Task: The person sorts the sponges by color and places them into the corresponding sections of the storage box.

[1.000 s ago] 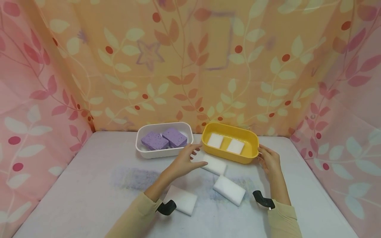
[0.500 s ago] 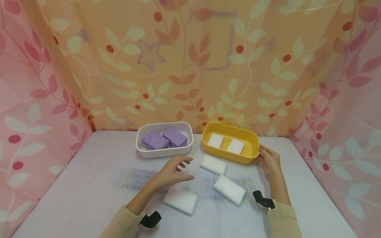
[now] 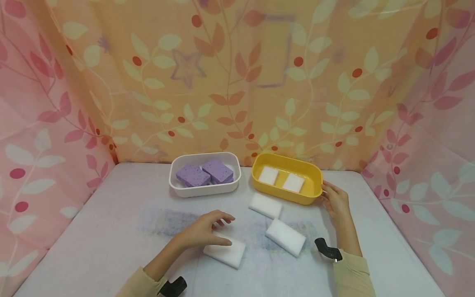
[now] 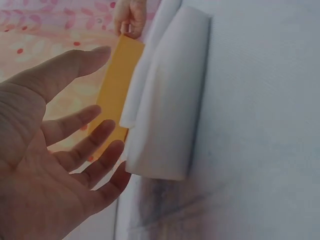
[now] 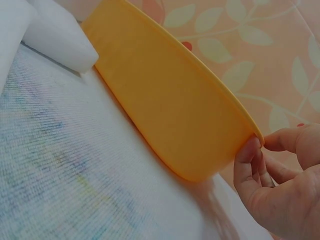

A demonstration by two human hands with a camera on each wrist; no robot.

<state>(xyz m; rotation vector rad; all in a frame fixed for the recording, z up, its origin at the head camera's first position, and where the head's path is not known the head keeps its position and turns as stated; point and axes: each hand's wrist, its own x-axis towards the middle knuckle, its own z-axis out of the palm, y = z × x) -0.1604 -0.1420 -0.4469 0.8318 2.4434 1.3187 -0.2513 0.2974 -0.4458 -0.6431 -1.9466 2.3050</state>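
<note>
My left hand (image 3: 200,231) hovers over the nearest white sponge block (image 3: 230,255), its fingers spread and thumb apart, holding nothing. In the left wrist view, the loosely bent fingers (image 4: 82,150) appear beside a white block (image 4: 172,100); whether they touch it I cannot tell. My right hand (image 3: 337,202) pinches the right end of a yellow tray (image 3: 283,194), thumb and fingers on its rim in the right wrist view. Inside that tray lie two white blocks, one at left (image 3: 268,175) and one at right (image 3: 293,182).
Two more white blocks lie before the yellow tray, one close to it (image 3: 265,206) and one nearer me (image 3: 285,237). To the left stands a white tray (image 3: 208,191) holding purple sponges (image 3: 193,175). Floral curtains (image 3: 230,82) enclose the white table (image 3: 111,231) at back and sides.
My left hand has drawn back from beside the yellow tray, moving left and toward me to above the nearest white block. My right hand has stayed on the yellow tray.
</note>
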